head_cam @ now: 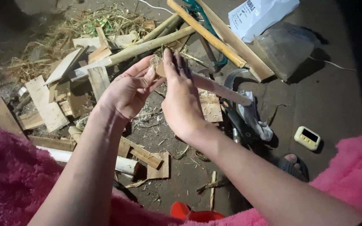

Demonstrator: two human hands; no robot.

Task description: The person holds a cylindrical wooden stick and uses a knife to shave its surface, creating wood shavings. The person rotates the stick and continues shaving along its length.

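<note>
Head view: bare dirt floor (336, 100), dark brown, packed, dusty, lit hard from above with the edges falling into black. Littered with shavings and fibre. Upper left a heap of dry straw (63, 37), pale and stringy. Below it flat wood offcuts (45, 102), rough-sawn, light tan, mostly rectangular, lying overlapped. Bamboo poles (147, 46) cross the top middle, round, yellow-green, smooth; two flatter slats (227, 39) run diagonally toward the right. White plastic bag (258, 14) top right, crinkled, beside a grey translucent bag (285, 48). Curved metal blade (233, 77) partly hidden under the slats. Crumpled white cloth (252, 117) just right of centre. Small yellow device (307, 138) with a dark screen sits apart on bare floor at right. White pipe (122, 164) lies lower left, near a small square offcut (159, 167). Sandalled toe (292, 161) lower right; fuzzy pink sleeves frame both lower corners; red object (181, 209) at bottom edge, unclear what. Left hand (126, 92) and right hand (181, 104) are raised together mid-frame, both closed on the near end of a pale round stick (218, 88), smooth, peeled-looking, frayed at the held end; its far end points right and down over the cloth. Right fingers (174, 62) wrap the top, left thumb presses the frayed tip.
</note>
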